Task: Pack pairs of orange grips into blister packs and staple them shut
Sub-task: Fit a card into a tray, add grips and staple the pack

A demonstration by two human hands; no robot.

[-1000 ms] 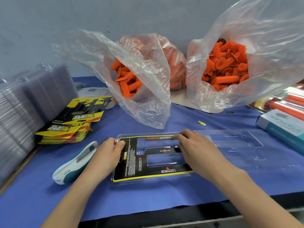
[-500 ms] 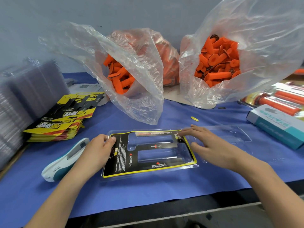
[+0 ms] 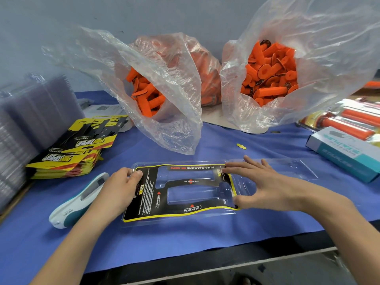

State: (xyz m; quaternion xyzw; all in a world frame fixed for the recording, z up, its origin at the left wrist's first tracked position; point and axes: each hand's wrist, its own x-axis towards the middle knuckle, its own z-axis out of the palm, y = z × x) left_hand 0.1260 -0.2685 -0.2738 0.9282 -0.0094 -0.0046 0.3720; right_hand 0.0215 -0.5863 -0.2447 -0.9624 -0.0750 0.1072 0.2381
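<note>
A clear blister pack point(image 3: 287, 171) lies open on the blue cloth, its left half lined with a black-and-yellow card insert point(image 3: 181, 192). Both grip hollows are empty. My left hand point(image 3: 121, 188) presses the insert's left end, thumb on the card. At the card's right end, the thumb and fingers of my right hand point(image 3: 259, 186) rest spread over the edge. Two clear bags of orange grips point(image 3: 148, 97) point(image 3: 271, 75) stand behind. A white and teal stapler point(image 3: 80, 200) lies left of my left hand.
A pile of printed cards point(image 3: 80, 147) and stacked clear blisters point(image 3: 22, 128) sit at the left. On the right are a teal staple box point(image 3: 345, 153) and packed grips point(image 3: 349, 122). A small yellow scrap point(image 3: 241, 146) lies on the cloth. The table edge runs close in front.
My right hand has slid from the card's top edge to its right end and spread out. My left hand stays on the left end.
</note>
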